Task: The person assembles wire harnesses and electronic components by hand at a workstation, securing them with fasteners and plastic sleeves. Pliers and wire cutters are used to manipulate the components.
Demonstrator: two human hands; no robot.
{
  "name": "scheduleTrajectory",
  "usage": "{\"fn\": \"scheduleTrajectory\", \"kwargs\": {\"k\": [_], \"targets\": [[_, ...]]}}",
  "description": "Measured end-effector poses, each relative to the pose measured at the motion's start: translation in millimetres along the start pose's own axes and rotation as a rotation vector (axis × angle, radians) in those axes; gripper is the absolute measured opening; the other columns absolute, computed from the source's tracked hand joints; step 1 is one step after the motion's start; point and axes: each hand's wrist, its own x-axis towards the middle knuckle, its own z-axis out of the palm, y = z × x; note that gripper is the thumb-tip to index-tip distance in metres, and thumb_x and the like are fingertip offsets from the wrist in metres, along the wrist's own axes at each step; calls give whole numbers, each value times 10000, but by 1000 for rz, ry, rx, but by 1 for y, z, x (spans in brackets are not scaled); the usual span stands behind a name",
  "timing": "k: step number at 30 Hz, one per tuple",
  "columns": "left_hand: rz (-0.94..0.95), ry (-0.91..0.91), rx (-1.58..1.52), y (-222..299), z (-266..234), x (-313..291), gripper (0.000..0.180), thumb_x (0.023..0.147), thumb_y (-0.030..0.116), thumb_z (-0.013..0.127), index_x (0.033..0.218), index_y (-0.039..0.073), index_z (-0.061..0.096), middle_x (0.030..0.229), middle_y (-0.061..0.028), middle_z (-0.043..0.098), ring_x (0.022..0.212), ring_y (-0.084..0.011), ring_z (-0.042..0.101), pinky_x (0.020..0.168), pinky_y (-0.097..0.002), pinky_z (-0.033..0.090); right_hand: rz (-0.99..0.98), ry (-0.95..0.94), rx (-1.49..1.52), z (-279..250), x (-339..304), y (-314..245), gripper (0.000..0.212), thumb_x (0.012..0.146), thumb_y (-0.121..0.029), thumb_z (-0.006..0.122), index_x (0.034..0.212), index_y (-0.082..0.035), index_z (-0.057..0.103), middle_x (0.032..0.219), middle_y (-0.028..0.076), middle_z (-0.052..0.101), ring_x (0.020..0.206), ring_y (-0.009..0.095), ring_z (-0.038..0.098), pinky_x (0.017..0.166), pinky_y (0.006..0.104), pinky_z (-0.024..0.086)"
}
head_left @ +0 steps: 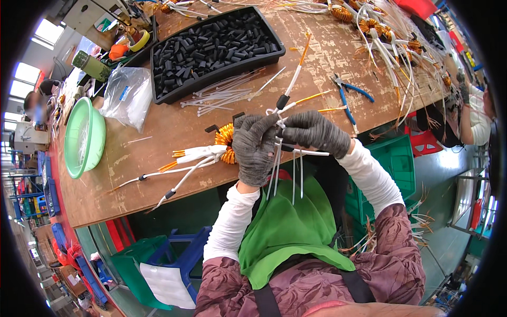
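A toroidal coil (225, 142) wound with orange copper wire lies at the table's near edge, its right side hidden by my left hand (254, 148). Grey knit gloves cover both hands. The left is closed around the coil's white-sleeved leads (285, 100), which fan out to the upper right with bare copper ends. My right hand (314, 129) meets it there, its fingers pinched at the bundle. White cable ties (275, 168) hang below the fingers; how they loop round the leads is partly hidden. More sleeved leads (200, 153) spread left from the coil, some with black tubing pieces.
A black tray (158, 87) of short black tubes stands beyond my hands, loose cable ties (222, 95) before it. Blue-handled pliers (348, 98) lie right. A green basin (71, 137) and plastic bag (127, 95) sit left. Several finished-looking coils (372, 26) pile up at far right.
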Motion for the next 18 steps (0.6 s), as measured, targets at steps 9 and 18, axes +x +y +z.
{"fn": "scheduleTrajectory", "kwargs": {"k": [9, 18], "targets": [[353, 9, 539, 10, 0, -1, 275, 647, 84, 652, 912, 157, 659, 804, -31, 568, 802, -246, 523, 764, -400, 399, -274, -22, -555, 11, -8, -5, 139, 772, -151, 635, 811, -18, 633, 701, 117, 610, 629, 191, 575, 644, 290, 470], [30, -137, 433, -10, -15, 7, 394, 700, 148, 651, 1078, 56, 593, 850, -113, 614, 775, -292, 549, 730, -394, 418, -44, -196, -219, 6, -29, -34, 220, 813, -232, 621, 826, -13, 631, 721, 38, 591, 650, 80, 511, 601, 237, 426]]}}
